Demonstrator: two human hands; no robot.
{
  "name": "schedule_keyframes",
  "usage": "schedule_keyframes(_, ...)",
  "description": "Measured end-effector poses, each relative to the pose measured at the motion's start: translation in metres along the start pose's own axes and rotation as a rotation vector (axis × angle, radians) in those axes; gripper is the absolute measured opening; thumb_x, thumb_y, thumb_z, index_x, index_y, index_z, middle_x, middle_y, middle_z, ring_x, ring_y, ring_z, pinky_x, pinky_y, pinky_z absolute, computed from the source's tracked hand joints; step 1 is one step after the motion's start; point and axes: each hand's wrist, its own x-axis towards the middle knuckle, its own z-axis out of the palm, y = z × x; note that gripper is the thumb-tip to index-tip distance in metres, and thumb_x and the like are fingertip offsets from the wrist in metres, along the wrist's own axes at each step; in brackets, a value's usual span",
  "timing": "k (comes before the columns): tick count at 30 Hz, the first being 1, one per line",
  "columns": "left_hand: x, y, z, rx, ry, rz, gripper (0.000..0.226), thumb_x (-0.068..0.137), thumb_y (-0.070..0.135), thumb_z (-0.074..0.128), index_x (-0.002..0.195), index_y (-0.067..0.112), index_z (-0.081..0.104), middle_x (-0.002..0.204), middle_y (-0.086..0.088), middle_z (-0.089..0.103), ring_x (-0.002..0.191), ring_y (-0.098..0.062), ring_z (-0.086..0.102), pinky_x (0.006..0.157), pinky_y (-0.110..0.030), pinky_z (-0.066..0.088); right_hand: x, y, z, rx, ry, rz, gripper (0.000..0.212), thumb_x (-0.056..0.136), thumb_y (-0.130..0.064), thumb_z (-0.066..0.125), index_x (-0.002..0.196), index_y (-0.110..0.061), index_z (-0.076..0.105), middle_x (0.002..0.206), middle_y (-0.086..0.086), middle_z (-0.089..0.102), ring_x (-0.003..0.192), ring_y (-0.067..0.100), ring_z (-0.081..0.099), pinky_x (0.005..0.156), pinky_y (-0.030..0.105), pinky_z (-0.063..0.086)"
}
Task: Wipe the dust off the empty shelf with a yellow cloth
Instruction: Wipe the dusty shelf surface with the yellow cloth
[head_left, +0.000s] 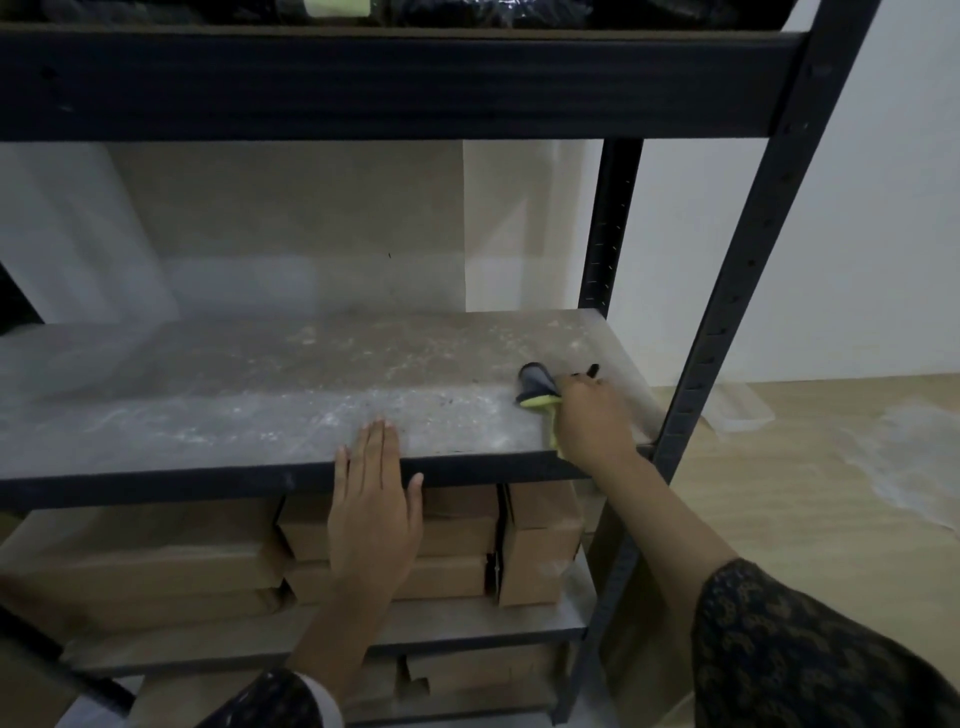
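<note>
— Why is the left hand lying flat over the front edge of the empty shelf, fingers pressed together and holding nothing?

— I'd say it's a brace. It steadies the person while the other arm reaches in, and it sits at about 6 o'clock on the board, clear of the wiping path.

— And the yellow cloth?

— Bunched under the right hand, near the shelf's right end, roughly 4 o'clock on the board. The hand is closed down over it, palm pressing it to the surface. A darker fold of the cloth curls up at the hand's 10 o'clock; yellow shows below that and along the wrist.

— Why start there?

— Probably so the sweep runs from one end to the other. Pale dust still covers most of the board toward 9 o'clock, so little looks done.

— Anything in the way?

— No; the cardboard boxes sit on the level below, well apart from the cloth.
</note>
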Motion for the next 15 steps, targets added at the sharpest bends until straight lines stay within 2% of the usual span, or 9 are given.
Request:
schedule_keyframes(4, 0.000, 0.000, 0.000, 0.026, 0.000, -0.001, 0.061, 0.096, 0.040, 0.024, 0.145, 0.003, 0.031, 0.151, -0.015, 0.035, 0.142, -0.026, 0.029, 0.118, -0.044, 0.017, -0.022, -0.026, 0.004, 0.169, -0.070, -0.241, 0.028, 0.086, 0.001, 0.049, 0.107, -0.012, 0.060, 0.108, 0.011, 0.063, 0.101, 0.031, 0.051, 0.078, 0.036, 0.042)
schedule_keyframes(6, 0.000, 0.000, 0.000, 0.029, 0.006, -0.001, 0.062, 0.096, 0.039, 0.024, 0.145, 0.002, 0.031, 0.150, -0.016, 0.036, 0.141, -0.027, 0.030, 0.118, -0.045, 0.018, -0.028, -0.024, -0.006, 0.341, -0.162, -0.271, 0.026, 0.088, 0.002, 0.047, 0.100, -0.016, 0.061, 0.101, 0.010, 0.065, 0.097, 0.030, 0.057, 0.070, 0.031, 0.040)
schedule_keyframes(8, 0.000, 0.001, 0.000, 0.026, 0.002, 0.002, 0.062, 0.096, 0.039, 0.023, 0.145, 0.002, 0.030, 0.151, -0.016, 0.035, 0.142, -0.027, 0.029, 0.119, -0.045, 0.016, -0.016, -0.005, -0.015, 0.363, -0.112, -0.145, 0.030, 0.088, 0.002, 0.047, 0.108, -0.012, 0.064, 0.101, 0.012, 0.069, 0.093, 0.030, 0.062, 0.071, 0.033, 0.048)
schedule_keyframes(11, -0.001, 0.003, 0.000, 0.014, 0.003, 0.004, 0.062, 0.097, 0.039, 0.023, 0.146, 0.003, 0.029, 0.151, -0.015, 0.033, 0.142, -0.026, 0.028, 0.119, -0.044, 0.015, 0.003, 0.027, -0.016, 0.113, 0.014, 0.142, 0.032, 0.088, 0.000, 0.045, 0.116, -0.008, 0.058, 0.108, 0.020, 0.066, 0.102, 0.038, 0.058, 0.082, 0.044, 0.050)
schedule_keyframes(13, -0.001, 0.003, 0.000, 0.014, -0.001, 0.000, 0.061, 0.097, 0.039, 0.024, 0.146, 0.003, 0.029, 0.151, -0.015, 0.034, 0.142, -0.026, 0.028, 0.119, -0.045, 0.017, 0.001, 0.026, -0.009, 0.008, 0.003, 0.152, 0.029, 0.090, -0.006, 0.046, 0.117, -0.006, 0.055, 0.116, 0.019, 0.061, 0.107, 0.037, 0.054, 0.087, 0.044, 0.047)
schedule_keyframes(15, 0.000, 0.002, 0.001, 0.012, 0.005, -0.006, 0.060, 0.097, 0.039, 0.025, 0.145, 0.003, 0.029, 0.151, -0.015, 0.035, 0.142, -0.026, 0.029, 0.118, -0.045, 0.018, -0.008, 0.011, 0.000, 0.032, 0.011, 0.045, 0.032, 0.090, -0.009, 0.048, 0.122, -0.007, 0.052, 0.122, 0.016, 0.058, 0.109, 0.033, 0.052, 0.091, 0.040, 0.044)
